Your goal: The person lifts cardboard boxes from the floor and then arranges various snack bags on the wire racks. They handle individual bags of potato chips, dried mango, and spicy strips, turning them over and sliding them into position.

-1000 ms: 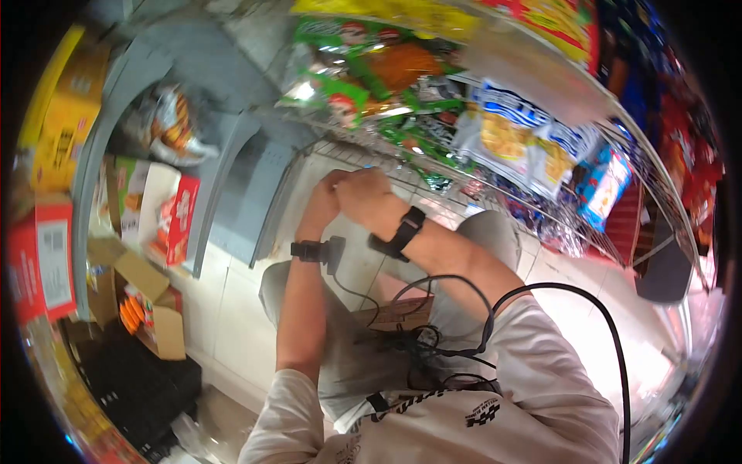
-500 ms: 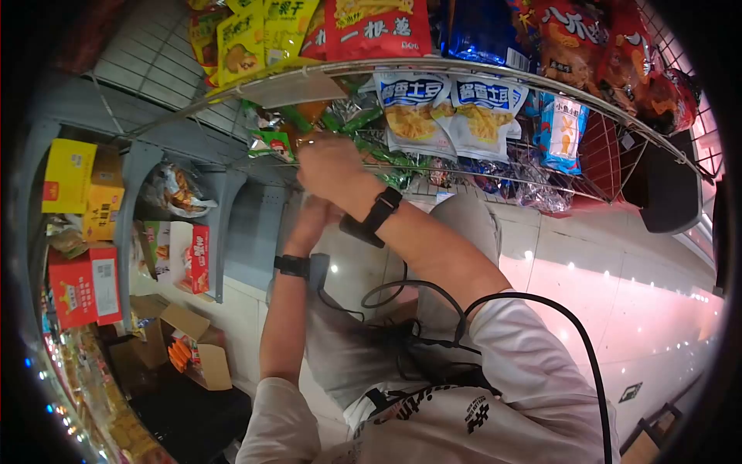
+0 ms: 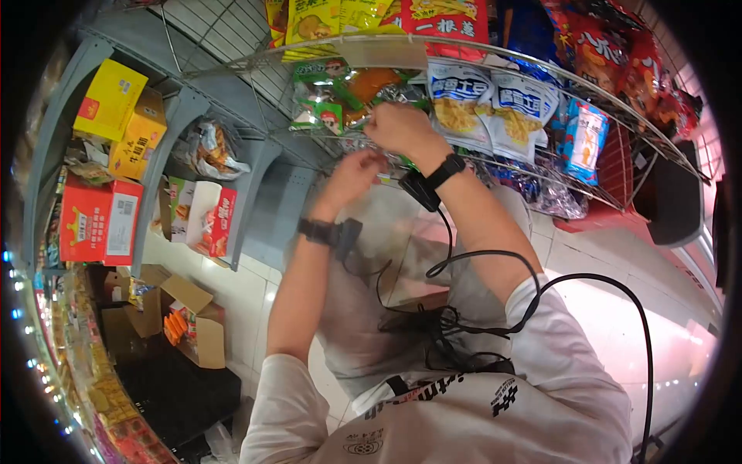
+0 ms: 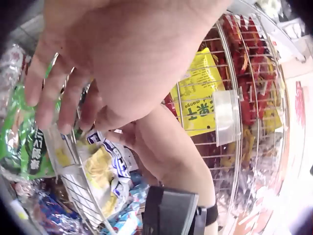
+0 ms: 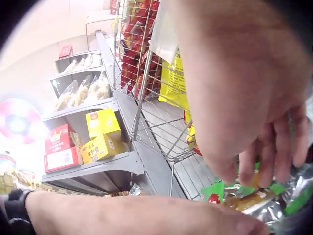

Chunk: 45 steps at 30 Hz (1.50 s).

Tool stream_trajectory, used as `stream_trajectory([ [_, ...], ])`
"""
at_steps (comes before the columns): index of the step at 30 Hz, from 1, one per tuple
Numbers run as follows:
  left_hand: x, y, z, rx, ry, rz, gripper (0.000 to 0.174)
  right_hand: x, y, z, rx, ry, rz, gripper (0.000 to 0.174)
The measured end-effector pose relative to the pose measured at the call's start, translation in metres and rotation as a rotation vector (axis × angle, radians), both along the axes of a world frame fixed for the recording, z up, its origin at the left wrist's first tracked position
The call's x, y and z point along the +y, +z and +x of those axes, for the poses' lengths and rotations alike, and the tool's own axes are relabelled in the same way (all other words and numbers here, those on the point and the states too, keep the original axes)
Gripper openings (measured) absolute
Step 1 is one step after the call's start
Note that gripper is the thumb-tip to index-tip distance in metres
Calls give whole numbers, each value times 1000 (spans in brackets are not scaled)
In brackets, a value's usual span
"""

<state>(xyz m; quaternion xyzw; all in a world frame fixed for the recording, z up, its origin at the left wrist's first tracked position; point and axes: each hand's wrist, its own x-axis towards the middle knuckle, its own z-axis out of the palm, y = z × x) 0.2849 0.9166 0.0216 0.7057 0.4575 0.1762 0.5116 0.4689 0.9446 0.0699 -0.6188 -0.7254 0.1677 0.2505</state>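
Green snack packets [image 3: 317,117] were reached over on a wire rack [image 3: 653,138].
The right hand [image 3: 403,133] was placed at the packets, its fingers slightly apart and bent; whether they were touched could not be told. The left hand [image 3: 352,184] was held just below, its grip apart, fingers loosely extended. Potato snack bags [image 3: 461,108] were displayed beside them.

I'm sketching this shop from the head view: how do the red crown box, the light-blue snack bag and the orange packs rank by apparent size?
1. Red crown box
2. Light-blue snack bag
3. Orange packs
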Motion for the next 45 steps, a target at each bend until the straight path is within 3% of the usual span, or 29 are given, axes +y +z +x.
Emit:
stream_trajectory([
  [2, 3, 7, 13, -121, 151, -168, 29, -11, 21, 3, -48, 105, -100, 36],
  [8, -11, -4, 74, -159, 71, -86, 31, -46, 32, 44, -5, 107, -62, 32],
  [12, 6, 28, 96, -164, 17, -12, 36, -50, 43, 106, 37, 14, -149, 36],
  [14, 26, 35, 100, -85, 57, 183, 40, -39, 35, 136, -94, -108, -141, 43],
  [17, 38, 62, 105, 29, 28, 214, 47, -24, 56, 161, -220, -217, -321, 50],
  [22, 92, 24, 136, 40, 109, 241, 70, 19, 3, 192, -268, -358, -251, 61],
  [24, 110, 2, 155, 106, 168, 297, 73, 27, -19, 204, -272, -257, -130, 59],
  [26, 119, -9, 165, 0, 94, 159, 76, 28, -27, 213, -189, -275, -104, 57],
  [28, 122, -23, 163, -16, -147, 139, 72, 27, -10, 214, -71, -197, -406, 54],
  [29, 130, -30, 164, 67, -144, 184, 64, 25, -24, 218, -41, -163, -300, 49],
  [30, 136, -29, 166, 62, -159, 182, 64, 28, -66, 231, 77, -74, 129, 38],
  [32, 142, -28, 170, 145, -193, 347, 54, 21, -66, 246, 160, -136, -184, 30],
  [35, 147, -28, 172, 99, -209, 367, 49, 28, -81, 255, 353, -143, -142, 21],
  [36, 145, -18, 173, 102, -188, 361, 49, 42, -99, 269, 239, -97, -107, 26],
  [38, 140, 2, 172, 157, -213, 308, 46, 41, -79, 253, 531, -208, -264, 30],
  [40, 142, 9, 163, -8, -177, 25, 47, 40, -75, 257, 658, -161, -238, 29],
  [41, 144, 2, 158, -179, -203, 48, 52, 41, -71, 261, 787, -108, -211, 29],
  [44, 137, 8, 149, -316, -142, -34, 60, 22, -34, 255, 804, -161, -186, 24],
  [45, 125, 26, 151, -367, -82, -218, 63, 24, -34, 255, 808, -175, -152, 22],
])
